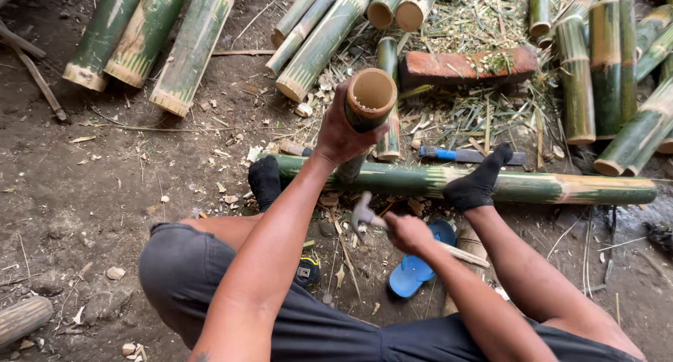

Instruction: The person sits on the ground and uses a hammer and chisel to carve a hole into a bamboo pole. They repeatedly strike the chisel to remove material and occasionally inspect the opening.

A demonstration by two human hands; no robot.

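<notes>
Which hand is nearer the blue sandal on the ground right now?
Right. The right hand, gripping a hammer, is just above the blue sandal. The left hand is farther up, holding an upright bamboo piece.

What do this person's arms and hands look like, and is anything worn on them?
Both arms are bare along all that shows, with no sleeves in view. The left hand and right hand wear no gloves, and no rings, watch or bands can be seen. Dark shorts and black socks are worn.
</notes>
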